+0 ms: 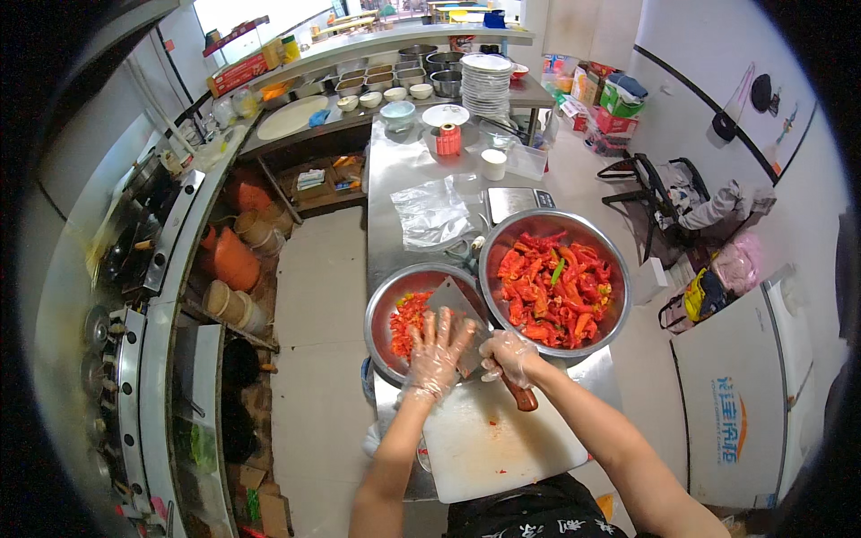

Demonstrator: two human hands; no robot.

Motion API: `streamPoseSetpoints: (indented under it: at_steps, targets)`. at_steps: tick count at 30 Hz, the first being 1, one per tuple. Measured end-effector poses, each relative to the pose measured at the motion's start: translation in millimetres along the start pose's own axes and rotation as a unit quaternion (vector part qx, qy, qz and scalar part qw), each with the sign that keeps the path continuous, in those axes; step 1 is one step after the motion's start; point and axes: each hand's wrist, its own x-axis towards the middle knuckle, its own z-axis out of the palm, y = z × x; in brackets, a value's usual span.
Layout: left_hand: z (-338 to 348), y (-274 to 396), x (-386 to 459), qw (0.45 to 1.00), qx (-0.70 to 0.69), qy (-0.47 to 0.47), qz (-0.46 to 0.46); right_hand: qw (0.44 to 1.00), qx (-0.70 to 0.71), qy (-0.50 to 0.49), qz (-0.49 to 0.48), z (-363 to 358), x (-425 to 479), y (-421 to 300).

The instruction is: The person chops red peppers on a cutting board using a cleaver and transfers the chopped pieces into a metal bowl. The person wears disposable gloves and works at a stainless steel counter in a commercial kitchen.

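In the head view, my right hand (510,356), in a clear plastic glove, grips the wooden handle of a cleaver (449,296). Its broad blade tilts over the smaller steel bowl (375,309), which holds chopped red peppers (406,323). My left hand (434,356), also gloved, is spread flat against or just over the blade, fingers apart; contact is hard to tell. To the right stands a larger steel bowl (623,296) of whole red peppers (551,296) with one green pepper (558,271) on top. Nearest me lies a white cutting board (491,450) with a few red scraps.
Behind the bowls are a kitchen scale (514,204), plastic bags (432,214), a white cup (493,165) and a stack of plates (485,87). A stove counter (158,336) runs along the left. At right stand a black-framed chair (656,188) and a white freezer (730,397).
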Motion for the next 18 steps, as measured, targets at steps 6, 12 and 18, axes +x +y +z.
streamPoseSetpoints:
  at_steps: [6,12,18]
  targets:
    - [11,-54,13,0.975,0.167,-0.078,-0.127,0.948,0.292,-0.026,0.124,-17,-88,-24]
    - [-8,4,-16,0.965,-0.139,0.216,-0.049,0.982,-0.019,0.185,-0.031,-23,-182,69]
    - [71,75,-53,0.958,-0.264,0.109,0.03,0.927,-0.251,0.277,0.026,-11,-237,161]
